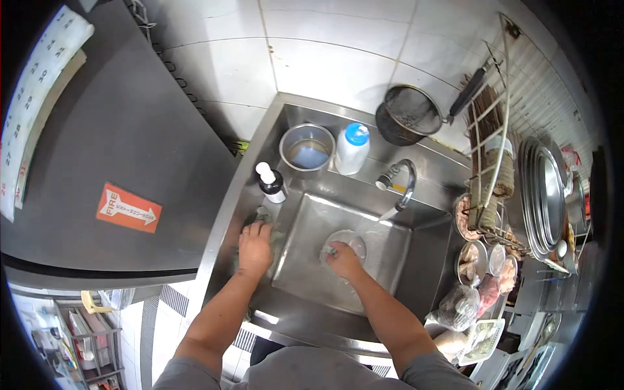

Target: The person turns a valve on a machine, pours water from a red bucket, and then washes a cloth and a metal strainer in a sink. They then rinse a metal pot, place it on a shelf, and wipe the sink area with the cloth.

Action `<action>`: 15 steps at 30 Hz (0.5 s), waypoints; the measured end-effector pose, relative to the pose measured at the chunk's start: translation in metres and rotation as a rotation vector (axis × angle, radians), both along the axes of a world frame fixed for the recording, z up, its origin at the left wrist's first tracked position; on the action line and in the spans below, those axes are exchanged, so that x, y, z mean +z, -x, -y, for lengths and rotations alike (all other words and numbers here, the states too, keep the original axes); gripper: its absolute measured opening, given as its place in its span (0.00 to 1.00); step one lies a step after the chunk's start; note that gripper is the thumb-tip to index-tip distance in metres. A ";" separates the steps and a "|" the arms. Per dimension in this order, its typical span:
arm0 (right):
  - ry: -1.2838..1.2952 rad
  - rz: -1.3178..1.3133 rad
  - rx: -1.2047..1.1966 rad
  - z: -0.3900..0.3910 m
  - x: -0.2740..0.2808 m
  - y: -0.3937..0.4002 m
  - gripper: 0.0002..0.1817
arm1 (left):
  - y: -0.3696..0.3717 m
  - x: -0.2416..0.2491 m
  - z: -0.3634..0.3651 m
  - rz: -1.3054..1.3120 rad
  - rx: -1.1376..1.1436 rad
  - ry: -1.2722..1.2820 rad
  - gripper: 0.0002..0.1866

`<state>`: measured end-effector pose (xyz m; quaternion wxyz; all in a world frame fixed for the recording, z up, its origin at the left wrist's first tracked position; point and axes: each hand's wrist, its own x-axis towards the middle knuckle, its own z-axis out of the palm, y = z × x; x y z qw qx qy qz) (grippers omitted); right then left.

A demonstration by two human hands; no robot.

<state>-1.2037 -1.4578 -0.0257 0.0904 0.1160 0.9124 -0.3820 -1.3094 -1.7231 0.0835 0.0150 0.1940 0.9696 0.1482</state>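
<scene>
My left hand [255, 248] is at the left ledge of the sink, its fingers curled over a greyish-green cloth [263, 215] that shows past the fingertips. Down in the basin, my right hand [343, 259] pinches the near-left edge of a pale, shallow round dish [355, 243]. Water runs from the curved faucet [409, 185] into the basin close to the dish. The steel sink [305, 276] surrounds both hands. Its wet floor is visible around the dish.
Behind the left hand stand a dark pump bottle [272, 184], a steel pot [286, 151] and a blue-capped white bottle [353, 156]. A black strainer [400, 130] leans at the back wall. Bowls of food [472, 260] and a wire rack [497, 149] are at the right.
</scene>
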 end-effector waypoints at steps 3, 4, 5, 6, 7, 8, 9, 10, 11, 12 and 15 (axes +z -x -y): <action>0.792 0.118 -0.097 0.059 0.043 0.029 0.29 | -0.001 0.040 0.001 -0.207 -0.085 -0.212 0.25; 1.112 0.172 -0.182 0.078 0.066 0.037 0.28 | -0.006 0.058 0.000 -0.237 -0.097 -0.286 0.25; 1.430 0.236 -0.272 0.093 0.084 0.042 0.27 | -0.013 0.069 0.000 -0.217 -0.126 -0.341 0.29; 1.552 0.225 -0.293 0.106 0.095 0.043 0.25 | -0.027 0.085 -0.004 -0.167 -0.125 -0.425 0.32; 1.677 0.214 -0.317 0.119 0.104 0.043 0.23 | -0.043 0.102 -0.008 -0.118 -0.125 -0.507 0.35; 1.803 0.204 -0.343 0.129 0.114 0.044 0.22 | -0.055 0.113 -0.006 -0.073 -0.124 -0.590 0.38; 1.756 0.288 -0.437 0.133 0.127 0.048 0.17 | -0.068 0.118 0.008 -0.073 -0.110 -0.538 0.47; 1.738 0.261 -0.425 0.138 0.127 0.044 0.17 | -0.084 0.110 0.024 -0.086 -0.017 -0.467 0.47; 1.719 0.225 -0.414 0.139 0.127 0.039 0.16 | -0.102 0.091 0.043 -0.101 0.070 -0.399 0.47; 1.698 0.186 -0.406 0.137 0.125 0.030 0.15 | -0.121 0.072 0.060 -0.114 0.153 -0.334 0.47; 1.377 0.209 -0.340 0.118 0.087 -0.008 0.19 | -0.182 0.024 0.103 0.114 0.297 -0.056 0.38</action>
